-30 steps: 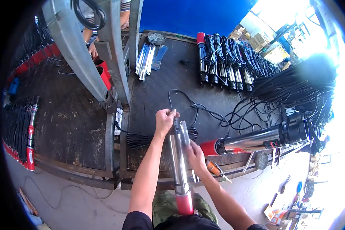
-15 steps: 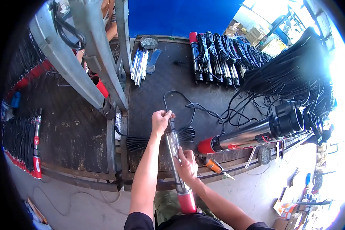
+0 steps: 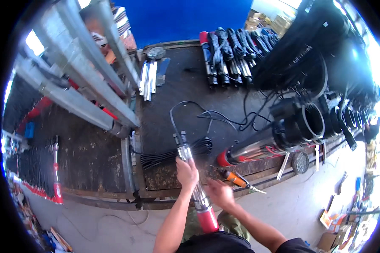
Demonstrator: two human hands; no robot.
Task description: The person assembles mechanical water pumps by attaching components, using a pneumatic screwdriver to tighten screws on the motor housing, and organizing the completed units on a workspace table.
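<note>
I hold a long steel pump tube with a red lower end, tilted, its black-cabled top over the dark workbench. My left hand is closed around the tube's upper part. My right hand sits open beside the tube's lower part, just below an orange-handled screwdriver lying at the bench's front edge. A black cable runs from the tube's top and loops across the bench to a coiled bundle.
A large steel pump with a red end lies right of my hands. Several cable-wrapped pumps line the bench's back. Steel parts lie at back left. A grey metal frame slants on the left. Black cable bundles hang right.
The pump tube has shifted lower in my grip, my left hand sliding down it. My right hand has come off the tube toward the screwdriver. My head has moved closer to the bench.
</note>
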